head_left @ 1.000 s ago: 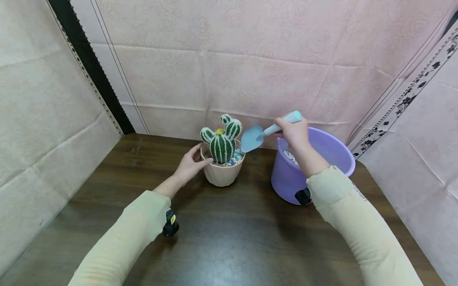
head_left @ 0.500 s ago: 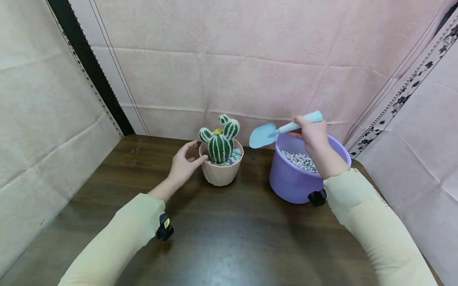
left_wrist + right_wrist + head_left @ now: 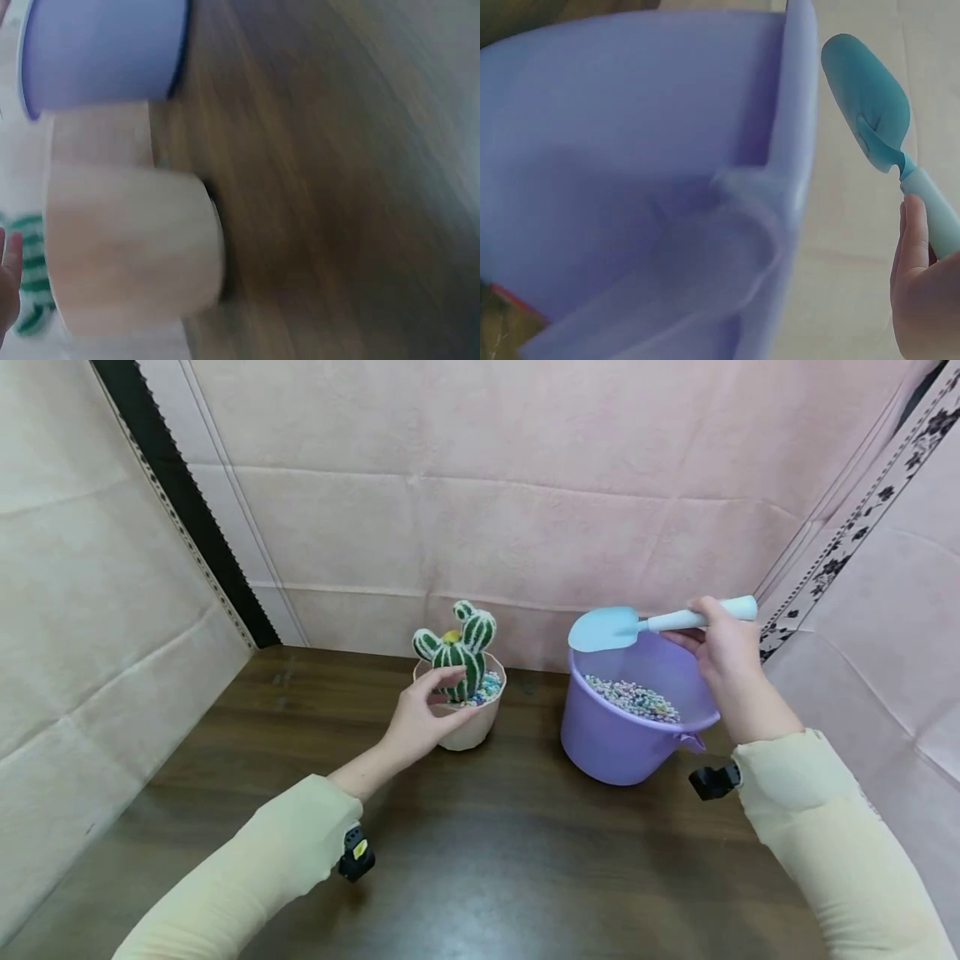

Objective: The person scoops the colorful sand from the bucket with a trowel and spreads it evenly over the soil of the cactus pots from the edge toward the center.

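A light blue toy shovel [image 3: 606, 629] is gripped by its pale handle in my right hand [image 3: 726, 643], held above the rim of a purple bucket [image 3: 615, 747]. Small multicoloured pebbles [image 3: 633, 699] lie inside that bucket. My left hand [image 3: 427, 714], thumb and fingers spread apart, is in front of a green and white knitted cactus [image 3: 474, 639]. The cactus stands in a cream pot [image 3: 483, 727] with more coloured pebbles [image 3: 491, 685] around it. In the left wrist view the blurred pot [image 3: 135, 247] shows, with fingertips [image 3: 9, 277] at the left edge.
The dark wooden table [image 3: 450, 860] carries both containers near its back edge. Pale pink cloth [image 3: 525, 527] hangs behind, and light cloth panels flank both sides. A bucket handle joint [image 3: 692, 742] sticks out at the front right.
My right hand has carried the shovel rightward from beside the pot to above the bucket. My left hand has left the pot's left rim and shifted right, in front of the cactus.
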The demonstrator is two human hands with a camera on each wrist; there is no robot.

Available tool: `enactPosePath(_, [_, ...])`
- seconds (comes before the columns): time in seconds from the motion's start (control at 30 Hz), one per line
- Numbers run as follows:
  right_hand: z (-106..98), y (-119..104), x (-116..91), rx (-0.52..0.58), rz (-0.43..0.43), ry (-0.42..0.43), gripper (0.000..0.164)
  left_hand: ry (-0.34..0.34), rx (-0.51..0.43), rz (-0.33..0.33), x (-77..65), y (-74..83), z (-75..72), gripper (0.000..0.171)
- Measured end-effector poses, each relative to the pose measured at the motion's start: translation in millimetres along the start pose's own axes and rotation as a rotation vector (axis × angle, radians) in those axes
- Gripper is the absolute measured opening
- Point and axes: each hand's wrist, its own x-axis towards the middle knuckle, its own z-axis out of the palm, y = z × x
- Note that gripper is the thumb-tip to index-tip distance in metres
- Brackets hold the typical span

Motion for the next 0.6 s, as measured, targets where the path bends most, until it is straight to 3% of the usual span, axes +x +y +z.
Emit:
enactPosePath(0.2, [-20, -5, 1, 0.074, 0.023, 0.032, 0.012, -0.101, -0.02, 0.005, 11.6, 20.6, 30.7, 0.056])
enactPosePath(0.33, [-30, -8, 3, 0.075, 0.051, 0.078, 0.02, -0.161, 0.015, -0.013, 24.0, 29.4, 50.9, 0.06])
enactPosePath(0.5, [-39, -8, 7, 0.01, 0.079, 0.113, 0.034, -0.199, 0.061, -0.024, 40.3, 29.6, 71.5, 0.065])
enactPosePath(0.6, [-44, -8, 9, 0.001, 0.097, 0.116, 0.034, -0.196, 0.057, -0.048, 48.4, 27.5, 80.5, 0.067])
